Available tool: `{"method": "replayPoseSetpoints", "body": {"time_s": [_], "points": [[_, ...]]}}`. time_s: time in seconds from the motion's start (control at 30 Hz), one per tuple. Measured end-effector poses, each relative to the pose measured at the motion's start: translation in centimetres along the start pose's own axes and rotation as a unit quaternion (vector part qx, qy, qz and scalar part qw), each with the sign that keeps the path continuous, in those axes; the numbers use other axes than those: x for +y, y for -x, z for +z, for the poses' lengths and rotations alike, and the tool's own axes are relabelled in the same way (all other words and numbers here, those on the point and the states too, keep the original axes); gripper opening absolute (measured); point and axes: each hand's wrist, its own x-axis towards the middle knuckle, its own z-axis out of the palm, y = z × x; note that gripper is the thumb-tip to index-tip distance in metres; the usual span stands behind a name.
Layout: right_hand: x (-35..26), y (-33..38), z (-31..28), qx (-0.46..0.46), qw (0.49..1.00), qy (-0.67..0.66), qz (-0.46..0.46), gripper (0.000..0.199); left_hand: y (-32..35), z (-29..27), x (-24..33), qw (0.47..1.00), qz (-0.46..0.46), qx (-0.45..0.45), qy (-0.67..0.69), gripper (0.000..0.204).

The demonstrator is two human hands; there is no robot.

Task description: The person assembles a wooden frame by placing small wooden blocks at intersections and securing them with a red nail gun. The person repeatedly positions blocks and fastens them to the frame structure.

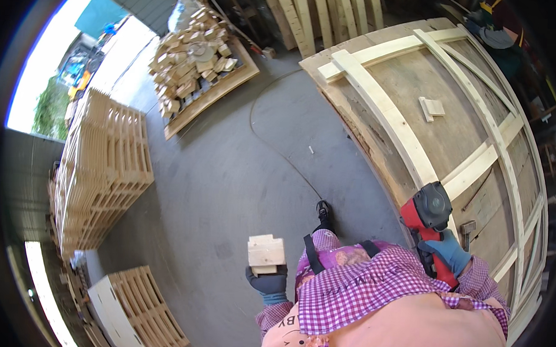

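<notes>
1. The left hand [268, 282], gloved, holds a small stack of wood blocks [266, 254] in a closed grip at the person's left side, above the floor.
2. The right hand [450, 252] wraps a red nail gun [428, 214], its grip shut round the handle.
3. On the surface [416, 74], a frame of slats [384, 110] already lies; one block [432, 107] sits loose inside it.
4. I judge the held blocks are not yet placed or nailed.
</notes>
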Motion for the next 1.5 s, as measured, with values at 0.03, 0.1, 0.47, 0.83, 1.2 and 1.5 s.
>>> {"method": "replayPoseSetpoints", "body": {"time_s": [0.03, 0.1, 0.47, 0.83, 1.2, 1.5], "points": [[-1.1, -1.5, 0.3, 0.007, 0.999, 0.036, -0.001, 0.041, -3.0, 2.6, 0.8, 1.000, -0.007, -0.010, -0.008, 0.061], [-2.8, -4.2, 0.4, 0.027, 0.999, 0.017, -0.001, 0.041, -8.3, 8.0, 2.5, 0.999, -0.016, -0.033, -0.026, 0.060], [-19.1, -17.5, -0.5, 0.128, 0.987, -0.100, 0.013, 0.026, -31.7, 28.8, -1.3, 0.979, -0.103, -0.108, -0.136, 0.061], [-22.4, -47.5, -12.9, 0.354, 0.833, 0.424, -0.032, 0.078, -43.8, 39.9, -8.0, 0.957, -0.193, -0.043, -0.210, 0.069], [-16.5, -52.8, -14.4, 0.458, 0.754, 0.464, 0.080, 0.077, -59.4, 48.8, -19.5, 0.855, -0.301, -0.074, -0.416, 0.073], [-26.2, -51.7, 5.1, 0.292, 0.862, 0.415, -0.003, 0.108, -68.0, 49.6, -28.7, 0.687, -0.247, -0.136, -0.669, 0.062]]}}
